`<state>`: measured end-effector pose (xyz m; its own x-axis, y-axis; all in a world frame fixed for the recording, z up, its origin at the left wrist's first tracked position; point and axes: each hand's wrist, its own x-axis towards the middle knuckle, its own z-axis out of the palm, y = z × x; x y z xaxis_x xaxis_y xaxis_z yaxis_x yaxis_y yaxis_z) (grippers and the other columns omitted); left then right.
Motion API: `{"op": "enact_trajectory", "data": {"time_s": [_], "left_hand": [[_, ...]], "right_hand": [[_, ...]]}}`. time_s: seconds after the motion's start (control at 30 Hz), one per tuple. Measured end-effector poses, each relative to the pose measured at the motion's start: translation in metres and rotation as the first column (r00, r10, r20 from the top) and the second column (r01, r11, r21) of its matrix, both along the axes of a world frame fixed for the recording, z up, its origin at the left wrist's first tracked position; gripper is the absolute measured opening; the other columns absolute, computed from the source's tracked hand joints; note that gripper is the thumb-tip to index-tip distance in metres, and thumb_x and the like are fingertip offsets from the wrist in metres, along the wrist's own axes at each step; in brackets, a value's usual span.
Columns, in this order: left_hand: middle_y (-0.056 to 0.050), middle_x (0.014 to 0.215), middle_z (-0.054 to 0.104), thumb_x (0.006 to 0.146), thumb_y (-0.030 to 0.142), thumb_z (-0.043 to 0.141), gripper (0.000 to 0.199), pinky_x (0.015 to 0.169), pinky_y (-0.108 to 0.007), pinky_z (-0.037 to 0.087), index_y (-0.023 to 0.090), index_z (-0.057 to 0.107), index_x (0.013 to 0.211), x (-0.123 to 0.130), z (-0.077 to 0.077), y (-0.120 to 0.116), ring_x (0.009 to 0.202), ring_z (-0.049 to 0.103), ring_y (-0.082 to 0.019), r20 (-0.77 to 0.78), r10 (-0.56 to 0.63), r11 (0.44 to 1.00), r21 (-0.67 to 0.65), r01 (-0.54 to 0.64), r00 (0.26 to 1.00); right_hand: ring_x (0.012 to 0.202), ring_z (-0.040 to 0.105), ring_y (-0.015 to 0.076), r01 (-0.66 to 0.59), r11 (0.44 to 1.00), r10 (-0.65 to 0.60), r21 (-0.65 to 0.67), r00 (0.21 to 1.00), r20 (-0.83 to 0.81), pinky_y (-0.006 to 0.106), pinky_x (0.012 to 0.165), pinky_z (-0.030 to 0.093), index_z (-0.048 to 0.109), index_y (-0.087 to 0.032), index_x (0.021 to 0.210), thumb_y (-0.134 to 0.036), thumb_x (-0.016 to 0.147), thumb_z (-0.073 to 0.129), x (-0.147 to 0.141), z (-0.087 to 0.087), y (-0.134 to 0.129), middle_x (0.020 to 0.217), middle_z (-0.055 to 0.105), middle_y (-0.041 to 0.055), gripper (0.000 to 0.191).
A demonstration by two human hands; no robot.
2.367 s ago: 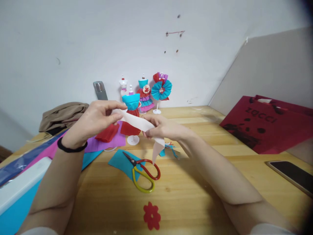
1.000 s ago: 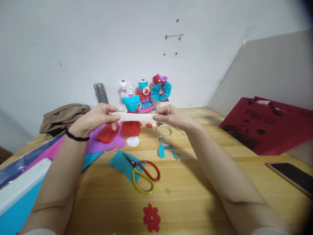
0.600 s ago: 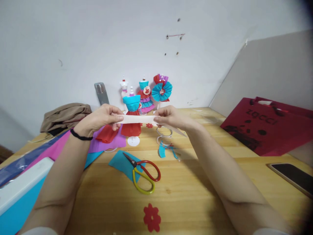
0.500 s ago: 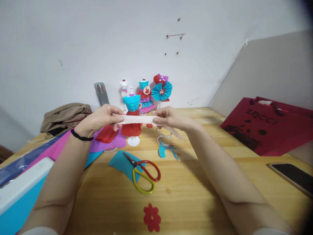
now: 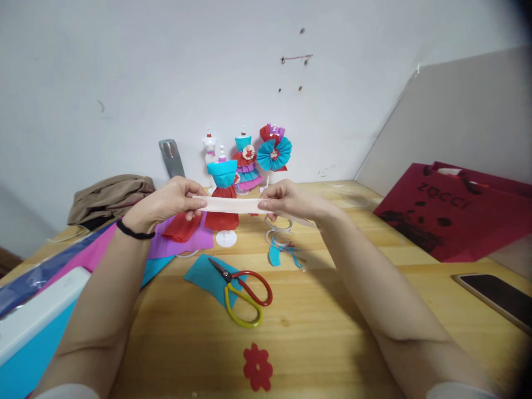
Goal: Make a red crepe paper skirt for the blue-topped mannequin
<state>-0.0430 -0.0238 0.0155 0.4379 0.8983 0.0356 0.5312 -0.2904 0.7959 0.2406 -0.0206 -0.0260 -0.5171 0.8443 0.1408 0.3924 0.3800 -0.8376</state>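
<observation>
A pale pink paper strip (image 5: 233,205) is stretched level between my two hands, above the table. My left hand (image 5: 183,200) pinches one end between thumb and fingers. The other side is pinched by my right hand (image 5: 285,200), with a tail of the strip trailing behind it to the right. Just behind the strip stands a small dress form (image 5: 223,173) in a blue top and red skirt, partly covered by it. Scissors (image 5: 245,288) with one red and one yellow handle lie on a blue paper piece (image 5: 205,277). Nearest me is a red paper flower (image 5: 257,367).
More decorated forms (image 5: 248,160) stand by the wall, beside a grey flask (image 5: 172,159). White tape rings (image 5: 277,237) and blue scraps (image 5: 275,254) lie mid-table. Coloured paper (image 5: 199,238) and brown cloth (image 5: 110,199) are left; a red bag (image 5: 449,213) and phone (image 5: 496,296) right.
The strip's right-hand tail has swung up and back behind my right wrist. Both hands keep their hold on the strip, and the view has shifted slightly.
</observation>
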Motion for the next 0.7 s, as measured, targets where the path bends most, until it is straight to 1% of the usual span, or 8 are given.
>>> {"op": "enact_trajectory", "data": {"time_s": [0.17,0.3,0.4,0.47,0.6,0.7], "left_hand": [[0.001,0.048,0.061,0.073,0.021,0.073,0.007,0.045,-0.018,0.040,0.015,0.070,0.071,0.002,0.000,-0.001,0.043,0.052,-0.009,0.013,0.015,0.999,-0.032,-0.014,1.000],[0.001,0.050,0.061,0.077,0.025,0.071,0.013,0.049,-0.018,0.041,0.014,0.069,0.072,0.002,0.001,-0.003,0.046,0.053,-0.009,0.014,-0.014,0.999,-0.043,0.014,1.000],[0.001,0.050,0.061,0.078,0.025,0.070,0.015,0.052,-0.018,0.041,0.014,0.068,0.069,0.001,0.001,-0.004,0.049,0.053,-0.009,0.005,-0.021,1.000,-0.001,0.021,1.000],[0.001,0.052,0.062,0.078,0.025,0.070,0.016,0.054,-0.019,0.042,0.014,0.067,0.068,0.003,0.001,-0.005,0.050,0.054,-0.009,0.010,-0.021,1.000,0.013,0.020,1.000],[0.000,0.054,0.063,0.080,0.028,0.070,0.018,0.056,-0.020,0.044,0.014,0.066,0.070,0.007,-0.001,-0.007,0.052,0.058,-0.011,0.040,-0.040,0.999,-0.008,0.040,0.998],[-0.001,0.053,0.063,0.081,0.030,0.069,0.020,0.055,-0.020,0.044,0.013,0.066,0.070,0.007,-0.002,-0.007,0.051,0.057,-0.010,0.067,-0.065,0.998,-0.008,0.065,0.996]], "right_hand": [[0.055,0.057,0.0110,-0.064,0.997,0.066,-0.047,0.998,0.025,0.024,0.053,0.042,0.062,-0.016,0.072,-0.040,0.082,0.066,0.002,0.001,0.000,0.059,0.062,0.0001,0.026],[0.054,0.057,0.0121,-0.087,0.992,0.092,-0.095,0.994,0.058,0.025,0.054,0.043,0.061,-0.017,0.074,-0.043,0.081,0.067,0.001,0.002,-0.001,0.060,0.063,-0.0002,0.028],[0.056,0.058,0.0129,-0.081,0.994,0.087,-0.073,0.992,0.096,0.025,0.054,0.041,0.061,-0.017,0.070,-0.042,0.082,0.066,0.001,0.001,0.000,0.061,0.064,0.0013,0.028],[0.058,0.058,0.0133,-0.096,0.994,0.101,-0.046,0.989,0.112,0.025,0.054,0.041,0.062,-0.017,0.070,-0.042,0.082,0.066,0.001,-0.001,0.001,0.065,0.066,0.0024,0.028],[0.061,0.058,0.0130,-0.141,0.990,0.142,-0.026,0.989,0.042,0.025,0.055,0.040,0.064,-0.016,0.080,-0.044,0.083,0.066,-0.007,-0.003,-0.001,0.071,0.065,0.0015,0.028],[0.059,0.055,0.0121,-0.132,0.991,0.133,-0.024,0.990,0.036,0.024,0.053,0.038,0.063,-0.016,0.081,-0.043,0.083,0.066,-0.014,-0.003,-0.005,0.068,0.063,0.0005,0.028]]}}
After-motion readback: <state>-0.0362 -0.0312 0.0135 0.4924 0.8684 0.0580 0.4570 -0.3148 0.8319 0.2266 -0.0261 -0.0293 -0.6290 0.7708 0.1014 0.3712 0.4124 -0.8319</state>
